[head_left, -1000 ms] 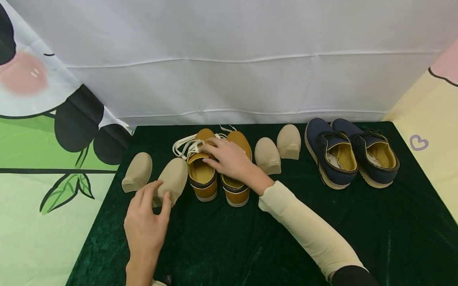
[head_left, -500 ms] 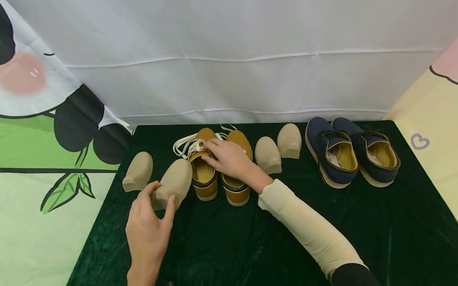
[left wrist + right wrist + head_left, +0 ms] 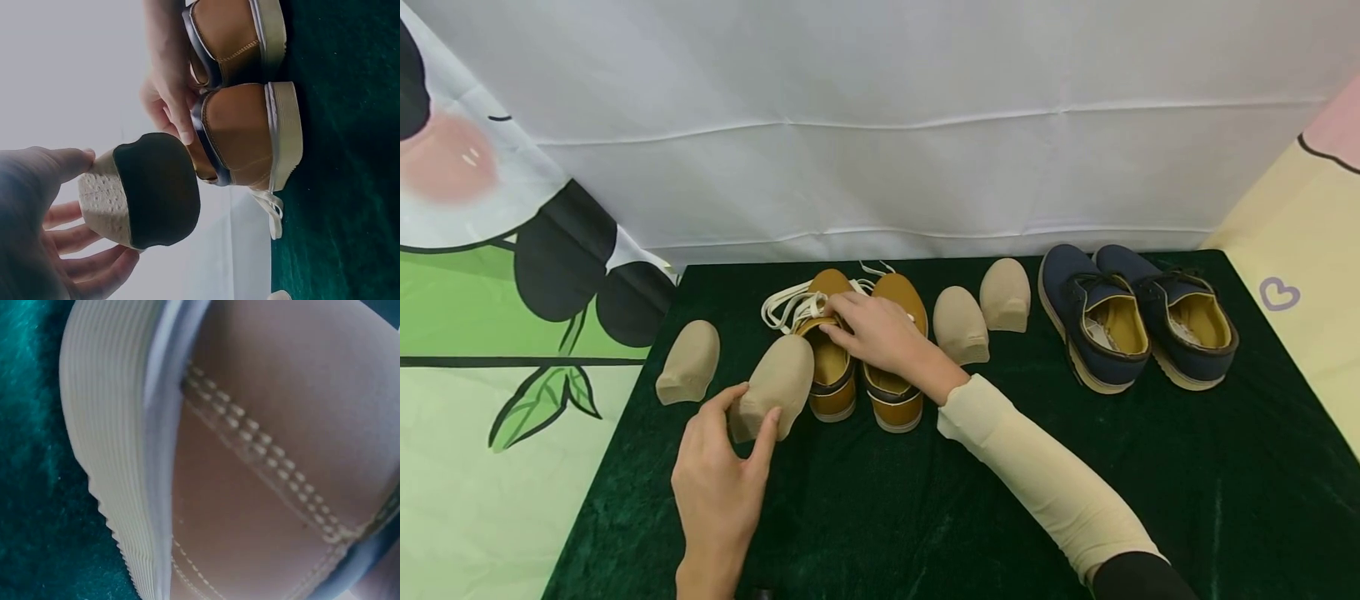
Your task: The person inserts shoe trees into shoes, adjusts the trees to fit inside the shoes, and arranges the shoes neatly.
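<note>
My left hand (image 3: 722, 492) holds a beige, toe-shaped shoe insert (image 3: 775, 387) between thumb and fingers, just left of a pair of tan shoes. In the left wrist view the insert's hollow dark end (image 3: 159, 190) shows, and the insert is off the cloth. My right hand (image 3: 880, 333) grips the left tan shoe (image 3: 832, 400) at the tongue, near its white laces (image 3: 790, 304). That shoe's mouth faces the insert. The right tan shoe (image 3: 895, 408) lies partly under the right hand and wrist. Stitching and a ribbed sole (image 3: 112, 425) fill the right wrist view.
Another beige insert (image 3: 688, 362) lies at the left. Two more inserts (image 3: 961, 325) lie right of the tan shoes. A pair of navy shoes (image 3: 1097, 325) stands at the far right. Dark green velvet (image 3: 925, 517) covers the table, with a white cloth (image 3: 880, 183) behind.
My left hand has carried the insert slightly right, closer to the left tan shoe, and it now overlaps that shoe's edge in the head view. The right hand has barely moved.
</note>
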Available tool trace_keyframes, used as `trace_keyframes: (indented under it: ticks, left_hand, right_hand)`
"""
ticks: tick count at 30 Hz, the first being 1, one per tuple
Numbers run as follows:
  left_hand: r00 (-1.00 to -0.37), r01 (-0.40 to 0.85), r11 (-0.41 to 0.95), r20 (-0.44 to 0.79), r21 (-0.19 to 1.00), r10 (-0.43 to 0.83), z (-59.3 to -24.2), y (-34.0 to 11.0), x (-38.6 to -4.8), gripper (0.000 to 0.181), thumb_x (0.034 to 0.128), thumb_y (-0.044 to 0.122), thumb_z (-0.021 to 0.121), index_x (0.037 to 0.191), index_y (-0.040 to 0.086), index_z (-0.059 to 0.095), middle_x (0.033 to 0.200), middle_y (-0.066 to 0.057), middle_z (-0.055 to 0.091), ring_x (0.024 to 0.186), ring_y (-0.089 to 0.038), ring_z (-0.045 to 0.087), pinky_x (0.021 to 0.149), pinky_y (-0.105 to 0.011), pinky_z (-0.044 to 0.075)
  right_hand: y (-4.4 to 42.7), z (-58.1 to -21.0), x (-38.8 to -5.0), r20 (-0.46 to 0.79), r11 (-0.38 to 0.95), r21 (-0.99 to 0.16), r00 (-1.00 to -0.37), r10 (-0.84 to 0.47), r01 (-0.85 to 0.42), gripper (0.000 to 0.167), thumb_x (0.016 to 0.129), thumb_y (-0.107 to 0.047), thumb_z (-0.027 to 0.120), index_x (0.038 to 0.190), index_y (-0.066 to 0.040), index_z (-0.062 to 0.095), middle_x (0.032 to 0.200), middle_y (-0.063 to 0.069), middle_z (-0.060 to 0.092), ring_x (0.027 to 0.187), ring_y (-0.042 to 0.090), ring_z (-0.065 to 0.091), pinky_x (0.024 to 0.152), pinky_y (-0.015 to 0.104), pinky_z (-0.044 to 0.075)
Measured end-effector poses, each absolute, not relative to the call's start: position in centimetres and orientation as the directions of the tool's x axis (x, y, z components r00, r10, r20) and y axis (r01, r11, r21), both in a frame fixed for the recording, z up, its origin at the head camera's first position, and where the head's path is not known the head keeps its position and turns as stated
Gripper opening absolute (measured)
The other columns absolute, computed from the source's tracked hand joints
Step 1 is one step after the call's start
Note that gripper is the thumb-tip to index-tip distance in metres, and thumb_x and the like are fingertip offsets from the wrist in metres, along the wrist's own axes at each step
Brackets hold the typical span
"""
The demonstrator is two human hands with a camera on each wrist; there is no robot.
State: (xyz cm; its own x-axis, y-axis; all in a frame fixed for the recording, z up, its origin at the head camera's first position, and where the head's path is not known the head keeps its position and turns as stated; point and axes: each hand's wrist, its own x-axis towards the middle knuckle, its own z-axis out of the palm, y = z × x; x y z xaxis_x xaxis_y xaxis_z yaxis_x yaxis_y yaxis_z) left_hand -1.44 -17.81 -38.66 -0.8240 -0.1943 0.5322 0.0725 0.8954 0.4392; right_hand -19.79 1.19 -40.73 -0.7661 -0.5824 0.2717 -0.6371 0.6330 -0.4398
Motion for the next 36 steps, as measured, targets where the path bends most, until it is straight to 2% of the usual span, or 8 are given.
trace_keyframes:
  ticks: [7, 18, 23, 30, 36]
  left_hand:
    - [-0.820, 0.114, 0.891, 0.548, 0.439, -0.165, -38.5, -17.4, -1.6, 0.045, 0.0902, 0.027, 0.084, 0.125, 0.004, 0.067, 0.116, -0.020, 0.073, 0.103, -0.037, 0.069, 0.082, -0.056, 0.058]
    - [-0.811, 0.174, 0.880, 0.571, 0.441, -0.126, -38.8, -16.9, -2.5, 0.043, 0.0920, 0.031, 0.082, 0.126, 0.007, 0.070, 0.118, -0.018, 0.073, 0.107, -0.036, 0.069, 0.087, -0.055, 0.056]
    - [-0.807, 0.195, 0.878, 0.580, 0.438, -0.110, -38.9, -16.6, -3.3, 0.042, 0.0931, 0.035, 0.080, 0.126, 0.010, 0.072, 0.120, -0.015, 0.074, 0.107, -0.035, 0.068, 0.086, -0.054, 0.057]
    - [-0.810, 0.197, 0.880, 0.577, 0.433, -0.102, -39.0, -16.0, -4.1, 0.043, 0.0960, 0.042, 0.075, 0.127, 0.013, 0.072, 0.118, -0.014, 0.074, 0.104, -0.033, 0.068, 0.083, -0.051, 0.057]
    - [-0.796, 0.205, 0.882, 0.597, 0.424, -0.102, -39.1, -15.4, -5.0, 0.043, 0.0950, 0.043, 0.077, 0.126, 0.013, 0.073, 0.114, -0.014, 0.074, 0.099, -0.033, 0.067, 0.079, -0.051, 0.057]
  right_hand:
    - [1.1, -40.7, -19.9, 0.275, 0.631, -0.442, -0.766, -0.581, -0.638, 0.022, 0.108, -0.036, 0.058, 0.121, -0.020, 0.065, 0.102, -0.005, 0.068, 0.072, 0.009, 0.056, 0.063, 0.026, 0.046]
    - [1.2, -40.8, -20.1, 0.296, 0.618, -0.426, -0.747, -0.595, -0.661, 0.021, 0.108, -0.036, 0.057, 0.119, -0.020, 0.065, 0.095, -0.006, 0.067, 0.064, 0.008, 0.052, 0.058, 0.024, 0.042]
    - [1.2, -40.8, -20.1, 0.317, 0.608, -0.409, -0.731, -0.604, -0.680, 0.021, 0.108, -0.034, 0.057, 0.120, -0.018, 0.066, 0.096, -0.005, 0.069, 0.062, 0.008, 0.052, 0.058, 0.024, 0.041]
    - [1.3, -40.6, -20.0, 0.255, 0.614, -0.462, -0.759, -0.599, -0.639, 0.021, 0.108, -0.035, 0.057, 0.122, -0.021, 0.064, 0.103, -0.005, 0.069, 0.068, 0.009, 0.054, 0.060, 0.025, 0.043]
    - [1.6, -40.4, -20.1, 0.234, 0.605, -0.479, -0.757, -0.611, -0.636, 0.022, 0.109, -0.034, 0.055, 0.123, -0.021, 0.064, 0.108, -0.004, 0.069, 0.074, 0.009, 0.057, 0.064, 0.026, 0.046]
